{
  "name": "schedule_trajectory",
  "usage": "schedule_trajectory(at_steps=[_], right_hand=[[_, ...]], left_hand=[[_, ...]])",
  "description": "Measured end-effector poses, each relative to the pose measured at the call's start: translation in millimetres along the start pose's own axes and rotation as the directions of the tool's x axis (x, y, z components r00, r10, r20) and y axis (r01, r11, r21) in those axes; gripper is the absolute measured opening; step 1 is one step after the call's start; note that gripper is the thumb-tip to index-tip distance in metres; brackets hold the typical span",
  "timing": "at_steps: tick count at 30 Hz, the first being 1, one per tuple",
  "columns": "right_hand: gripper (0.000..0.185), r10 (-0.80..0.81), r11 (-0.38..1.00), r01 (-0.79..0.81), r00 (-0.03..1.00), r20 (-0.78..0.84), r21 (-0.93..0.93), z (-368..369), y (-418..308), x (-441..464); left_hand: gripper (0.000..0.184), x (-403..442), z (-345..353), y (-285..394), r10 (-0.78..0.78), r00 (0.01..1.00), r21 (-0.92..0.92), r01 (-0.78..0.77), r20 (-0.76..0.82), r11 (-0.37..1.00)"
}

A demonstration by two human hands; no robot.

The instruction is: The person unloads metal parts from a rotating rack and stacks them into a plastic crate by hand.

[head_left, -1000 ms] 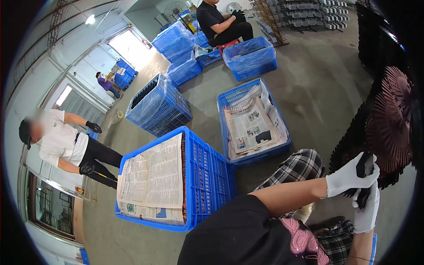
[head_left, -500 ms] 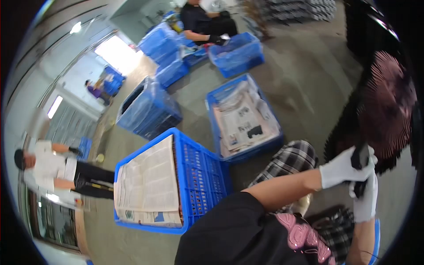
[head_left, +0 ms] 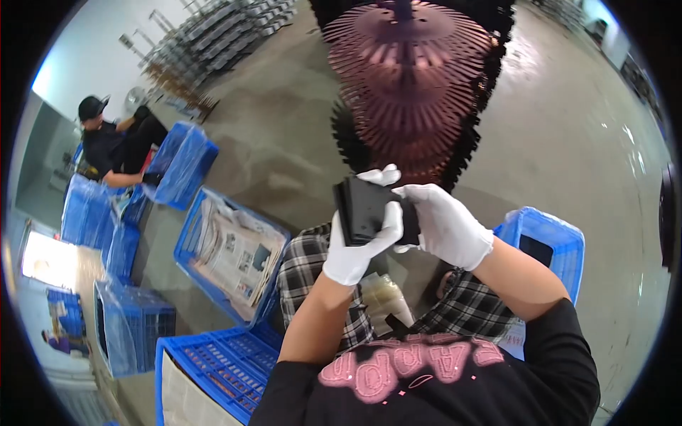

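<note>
In front of my chest, my white-gloved left hand is wrapped round a small stack of flat black plates, its thumb across the front. My white-gloved right hand pinches the right side of the same stack, its fingertips partly hidden. Just beyond both hands stands a tall tiered rack of round, slotted discs, reddish brown in the middle with black slats round the outside. Below the hands, between my knees, lies a yellowish wrapped bundle.
To my right sits a blue crate with a dark item inside. On the left are a newspaper-lined blue crate and a blue mesh crate. A co-worker sits beside plastic-lined crates. Metal stacks stand at the back.
My view has swung right, bringing the rack to the centre and the crates to the left. Both hands still hold black pieces, now drawn in front of my chest.
</note>
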State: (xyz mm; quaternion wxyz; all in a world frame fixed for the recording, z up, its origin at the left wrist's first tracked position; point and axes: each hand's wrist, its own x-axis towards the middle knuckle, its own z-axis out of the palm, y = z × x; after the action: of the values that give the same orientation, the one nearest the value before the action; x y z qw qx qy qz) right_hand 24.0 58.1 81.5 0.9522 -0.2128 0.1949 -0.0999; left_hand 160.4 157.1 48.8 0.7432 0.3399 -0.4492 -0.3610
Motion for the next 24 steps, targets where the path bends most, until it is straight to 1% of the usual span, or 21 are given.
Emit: schedule_trajectory(at_steps=[1,2,3,5,6,10,12,13,15,17,18,20,21,24], right_hand=[[0.030,-0.027,1.000,0.027,1.000,-0.014,0.010,-4.0,0.1,-2.7],[0.031,-0.041,0.999,0.041,0.999,0.024,0.017,-8.8,1.0,-5.1],[0.031,-0.058,0.998,0.057,0.996,0.062,0.025,-13.7,1.9,-8.7],[0.033,-0.098,0.995,0.092,0.986,0.136,0.044,-22.5,3.8,-18.9],[0.033,-0.130,0.990,0.122,0.984,0.118,0.067,-26.0,5.6,-26.2],[0.026,-0.162,0.985,0.152,0.978,0.128,0.086,-40.5,22.7,-57.0],[0.031,-0.266,0.964,0.262,0.959,0.098,0.053,-52.7,33.1,-67.7],[0.031,-0.316,0.947,0.312,0.947,0.052,0.082,-55.8,34.1,-75.3],[0.038,-0.386,0.902,0.390,0.921,0.061,-0.182,-58.6,31.4,-93.8],[0.046,-0.485,0.743,0.530,0.847,0.217,-0.409,-65.1,23.2,-111.3],[0.046,-0.532,0.732,0.550,0.830,0.166,-0.402,-69.2,19.5,-119.8],[0.068,-0.236,0.749,0.327,0.944,0.230,-0.576,-79.0,11.8,-135.6],[0.068,-0.269,0.752,0.337,0.941,0.203,-0.566,-85.6,14.2,-141.9],[0.059,-0.580,0.718,0.585,0.802,0.140,-0.376,-94.8,34.5,-142.1]], left_hand=[[0.056,-0.4,1.7,0.8,-0.046,0.998,0.045,0.049,-0.050,0.998],[0.057,-1.2,3.0,1.3,-0.092,0.991,0.091,0.101,-0.100,0.991],[0.057,-2.3,4.5,1.6,-0.110,0.992,0.083,0.115,-0.069,0.990],[0.050,-4.5,7.6,0.0,-0.213,0.972,-0.168,0.194,-0.105,0.967],[0.050,-5.7,9.2,-2.2,-0.236,0.969,-0.170,0.222,-0.072,0.960],[0.048,-10.5,14.8,-16.6,-0.180,0.976,-0.158,0.198,0.122,0.967],[0.048,-3.2,28.3,-13.0,-0.158,0.947,-0.046,0.177,0.280,0.983],[0.048,-0.9,29.3,-14.8,-0.192,0.923,-0.060,0.224,0.333,0.973],[0.066,2.9,29.7,-21.5,-0.353,0.824,0.061,0.365,0.443,0.929],[0.076,6.4,43.3,-29.6,-0.389,0.772,0.039,0.429,0.504,0.902],[0.076,13.5,57.7,-37.7,-0.407,0.728,0.037,0.466,0.552,0.884],[0.079,28.2,87.4,-48.8,-0.382,0.626,0.057,0.474,0.680,0.878],[0.080,34.8,101.3,-53.1,-0.362,0.578,0.065,0.470,0.731,0.880],[0.083,50.1,130.8,-63.5,-0.293,0.446,0.080,0.438,0.846,0.895]])
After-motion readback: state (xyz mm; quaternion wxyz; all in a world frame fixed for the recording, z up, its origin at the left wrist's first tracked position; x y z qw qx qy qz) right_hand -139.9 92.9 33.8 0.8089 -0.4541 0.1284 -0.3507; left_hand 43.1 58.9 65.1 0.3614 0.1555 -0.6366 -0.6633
